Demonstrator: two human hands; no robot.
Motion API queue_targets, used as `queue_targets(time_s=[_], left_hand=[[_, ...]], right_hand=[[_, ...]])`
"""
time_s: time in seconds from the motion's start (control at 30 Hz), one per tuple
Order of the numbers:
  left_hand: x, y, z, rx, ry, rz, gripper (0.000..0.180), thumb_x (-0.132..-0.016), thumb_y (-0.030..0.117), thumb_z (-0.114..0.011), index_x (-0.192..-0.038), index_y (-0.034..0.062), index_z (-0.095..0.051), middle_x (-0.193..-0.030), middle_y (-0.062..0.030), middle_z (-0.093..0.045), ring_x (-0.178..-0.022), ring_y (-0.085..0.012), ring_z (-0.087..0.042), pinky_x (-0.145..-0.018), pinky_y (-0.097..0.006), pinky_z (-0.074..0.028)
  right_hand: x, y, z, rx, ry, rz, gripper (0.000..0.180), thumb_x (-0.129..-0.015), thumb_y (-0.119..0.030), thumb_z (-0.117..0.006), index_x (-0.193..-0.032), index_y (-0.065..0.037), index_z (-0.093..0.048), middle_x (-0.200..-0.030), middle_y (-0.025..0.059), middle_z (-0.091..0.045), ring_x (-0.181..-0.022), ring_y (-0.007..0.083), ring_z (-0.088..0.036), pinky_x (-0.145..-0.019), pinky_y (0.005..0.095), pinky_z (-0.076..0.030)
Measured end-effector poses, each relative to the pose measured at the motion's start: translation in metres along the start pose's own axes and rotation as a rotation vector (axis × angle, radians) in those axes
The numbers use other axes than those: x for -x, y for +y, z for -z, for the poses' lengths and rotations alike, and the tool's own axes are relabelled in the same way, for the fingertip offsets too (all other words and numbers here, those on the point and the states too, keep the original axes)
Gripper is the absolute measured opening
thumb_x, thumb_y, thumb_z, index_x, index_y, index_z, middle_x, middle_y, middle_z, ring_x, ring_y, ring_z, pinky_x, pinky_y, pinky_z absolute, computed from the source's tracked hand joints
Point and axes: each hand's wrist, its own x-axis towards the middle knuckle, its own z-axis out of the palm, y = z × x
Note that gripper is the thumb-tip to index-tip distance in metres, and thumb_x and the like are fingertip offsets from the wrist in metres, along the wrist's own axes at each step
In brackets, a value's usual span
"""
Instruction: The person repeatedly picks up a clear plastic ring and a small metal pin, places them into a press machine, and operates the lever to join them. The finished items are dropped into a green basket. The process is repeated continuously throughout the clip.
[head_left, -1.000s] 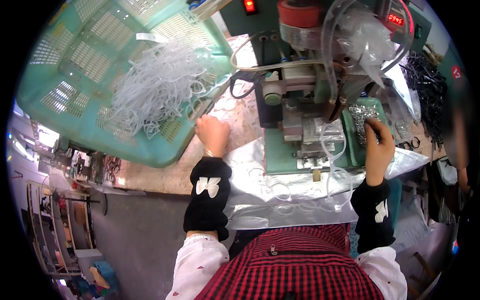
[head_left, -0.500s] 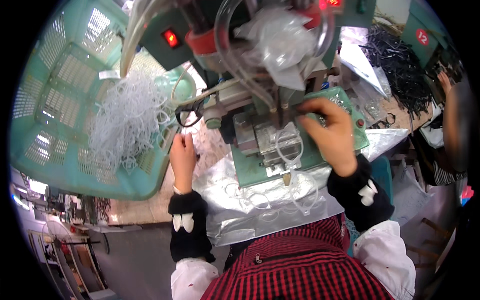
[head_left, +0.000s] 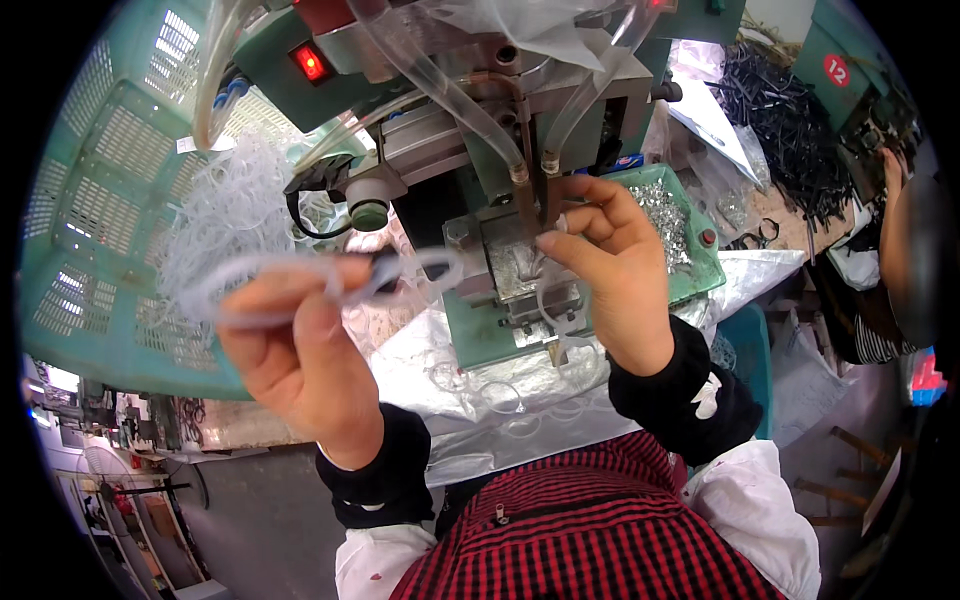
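Observation:
My left hand (head_left: 312,365) is raised in front of the basket and grips a whitish, see-through plastic piece with rounded loops, like a spectacle frame (head_left: 207,300); it is smeared by motion. At the press (head_left: 497,205), my right hand (head_left: 622,280) has thumb and fingers pinched on a second clear looped frame (head_left: 577,322). That frame's upper end lies at the metal die block (head_left: 505,258), beneath two clear tubes, and its loops hang over the front. My fingers partly hide the spot where it meets the die.
A green slatted basket (head_left: 110,345) on the left holds a heap of clear looped pieces (head_left: 235,205). Right of the press stands a green tray (head_left: 712,275) of small shiny metal parts (head_left: 665,225). Black strips (head_left: 780,130) are piled farther right. Another person's arm (head_left: 893,230) shows at the right edge.
My left hand has come up toward me and left, now carrying a clear frame. The right hand has moved left, closer to the die. The whole view has shifted slightly.

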Motion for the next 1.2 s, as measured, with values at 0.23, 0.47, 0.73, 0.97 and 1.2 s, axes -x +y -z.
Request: queue_targets(time_s=[0.23, 0.47, 0.73, 0.97, 1.2], left_hand=[[0.009, -0.009, -0.011, -0.196, -0.351, -0.342, 0.005, -0.094, 0.002, -0.061, -0.098, -0.0006, -0.06, -0.098, -0.0178, -0.069, -0.069, -0.0231, -0.065, -0.061, -0.036, -0.055], [0.045, -0.036, -0.043, -0.408, -0.694, -0.83, 0.019, -0.069, 0.007, -0.076, -0.081, 0.0077, -0.061, -0.103, -0.0112, -0.07, -0.079, -0.0222, -0.063, -0.075, -0.036, -0.062], [0.052, -0.036, -0.041, -0.386, -0.68, -0.703, 0.016, -0.072, 0.008, -0.075, -0.085, 0.0069, -0.066, -0.105, -0.0117, -0.07, -0.079, -0.0231, -0.064, -0.08, -0.04, -0.062], [0.09, 0.009, 0.076, -1.028, -0.252, -0.448, 0.019, -0.078, -0.002, -0.073, -0.093, 0.0108, -0.071, -0.107, -0.0135, -0.071, -0.099, -0.0308, -0.067, -0.095, -0.05, -0.049], [0.025, -0.031, 0.136, -1.213, -0.146, -0.034, 0.014, -0.079, 0.001, -0.074, -0.092, 0.0041, -0.073, -0.103, -0.0096, -0.066, -0.103, -0.0281, -0.058, -0.09, -0.039, -0.044]], right_hand=[[0.009, -0.018, 0.012, 0.266, -0.12, 0.186, 0.039, -0.083, 0.002, -0.064, -0.122, 0.001, -0.062, -0.115, 0.0066, -0.069, -0.103, 0.013, -0.064, -0.092, 0.0281, -0.048], [-0.01, 0.047, 0.141, 1.464, 0.206, 0.508, 0.015, -0.075, -0.013, -0.075, -0.089, -0.007, -0.073, -0.109, 0.0188, -0.065, -0.117, 0.0387, -0.057, -0.097, 0.0456, -0.046], [-0.068, 0.061, 0.104, 1.533, 0.187, 0.603, 0.015, -0.077, -0.014, -0.074, -0.09, -0.009, -0.072, -0.101, 0.0127, -0.064, -0.104, 0.0341, -0.06, -0.079, 0.0438, -0.051], [-0.021, 0.051, 0.146, 1.317, 0.257, 0.615, 0.016, -0.087, -0.01, -0.067, -0.101, -0.003, -0.071, -0.102, 0.0122, -0.068, -0.098, 0.0285, -0.064, -0.082, 0.0364, -0.051], [-0.021, 0.066, 0.148, 0.268, 0.384, 0.201, 0.02, -0.097, -0.011, -0.063, -0.113, 0.0, -0.07, -0.1, 0.0025, -0.069, -0.088, 0.0105, -0.061, -0.082, 0.0234, -0.046]])
